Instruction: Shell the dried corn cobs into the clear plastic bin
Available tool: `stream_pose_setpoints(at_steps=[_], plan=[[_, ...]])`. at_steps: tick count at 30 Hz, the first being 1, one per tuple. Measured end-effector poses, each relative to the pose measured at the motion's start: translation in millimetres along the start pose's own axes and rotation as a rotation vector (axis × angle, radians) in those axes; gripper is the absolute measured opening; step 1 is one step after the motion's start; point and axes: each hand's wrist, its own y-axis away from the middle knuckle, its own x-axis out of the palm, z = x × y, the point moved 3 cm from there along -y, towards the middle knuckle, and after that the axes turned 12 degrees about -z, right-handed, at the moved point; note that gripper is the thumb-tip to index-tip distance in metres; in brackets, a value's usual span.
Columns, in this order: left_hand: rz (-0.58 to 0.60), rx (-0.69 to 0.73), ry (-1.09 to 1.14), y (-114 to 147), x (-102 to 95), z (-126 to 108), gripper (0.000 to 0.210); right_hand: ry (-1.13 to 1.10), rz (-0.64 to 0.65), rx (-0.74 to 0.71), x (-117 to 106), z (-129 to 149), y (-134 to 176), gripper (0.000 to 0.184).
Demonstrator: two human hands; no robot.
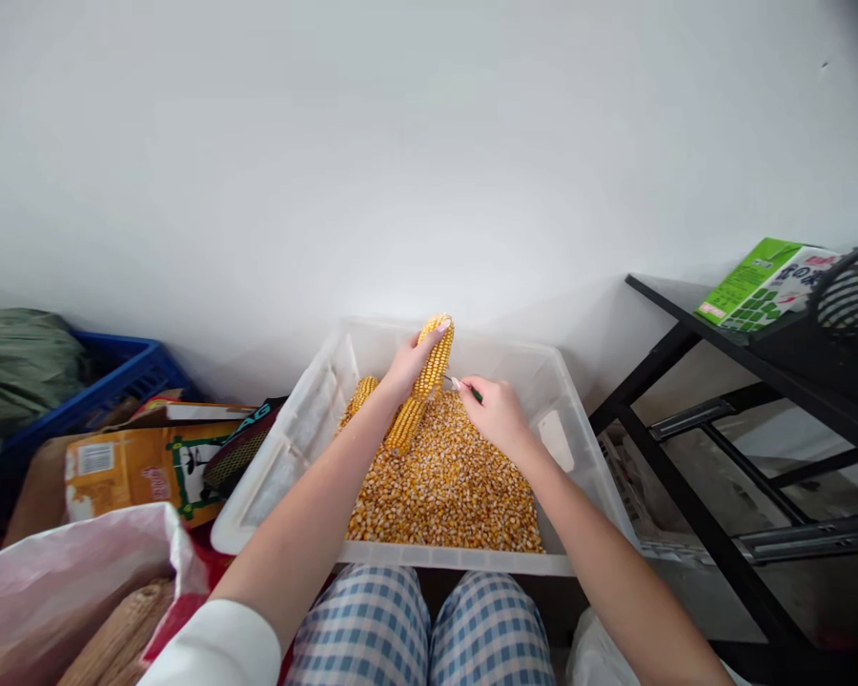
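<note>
Corn cobs (438, 357), two at least from where I'm standing: one lying left of centre in the one plastic bin (464, 555), partly blocked by the left forearm (315, 505), one held mid-frame. Can't tell if the bit just below is a third. Around them: one blue crate (125, 360) far left, one orange packet (139, 467) lower left, one green-and-white box (762, 284) upper right. Left hand (407, 364) is wrapped round the tilted cob; right hand (497, 412) is pinching a thin tool (476, 393) at its right side, loose kernels (458, 486) underneath.

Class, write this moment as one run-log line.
left hand: holds corn cob; right hand: holds thin tool at cob; tub: loose kernels
</note>
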Motion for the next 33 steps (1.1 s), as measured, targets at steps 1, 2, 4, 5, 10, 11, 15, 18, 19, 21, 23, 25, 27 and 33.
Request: stream_pose_setpoints(at_steps=[1,2,4,5,10,11,15,18,19,21,23,25,27,33], plan=[[-0.002,0.004,0.003,0,-0.2,0,0.046,-0.009,-0.003,-0.006,0,0,0,0.029],[-0.003,0.006,0.008,0,-0.3,0,0.047,-0.017,-0.006,-0.012,0,0,0,0.029],[0.001,0.008,0.019,0,-0.5,0,0.047,-0.026,-0.008,-0.017,-1,1,-1,0.03],[0.004,0.009,0.022,0,-0.6,-1,0.047,-0.027,-0.008,-0.017,-1,1,-1,0.03],[0.013,0.014,-0.002,2,-0.6,-3,0.049,-0.02,-0.001,-0.014,-2,3,-1,0.03],[0.013,0.016,-0.006,2,-0.6,-3,0.049,-0.022,0.0,-0.013,-2,3,-1,0.03],[0.018,0.025,-0.004,1,-0.8,-3,0.049,-0.021,-0.005,-0.014,-2,4,-1,0.03],[0.013,0.024,-0.018,1,-0.8,-2,0.05,-0.021,-0.008,-0.02,-2,3,0,0.03],[0.011,0.023,-0.029,1,-0.7,-2,0.05,-0.023,-0.007,-0.019,-1,3,0,0.03],[0.007,0.025,-0.058,2,-0.2,-2,0.052,-0.023,-0.004,-0.012,-1,3,1,0.031],[-0.008,0.042,-0.092,2,-0.1,-1,0.053,-0.023,-0.003,-0.003,0,3,1,0.031],[-0.034,0.083,-0.138,2,-0.6,-1,0.054,-0.021,0.0,0.0,2,2,2,0.031],[-0.062,0.14,-0.194,2,-1.7,0,0.055,-0.009,0.005,-0.002,3,2,3,0.031],[-0.109,0.228,-0.33,3,-4.9,1,0.055,0.022,0.028,-0.018,8,1,4,0.03]])
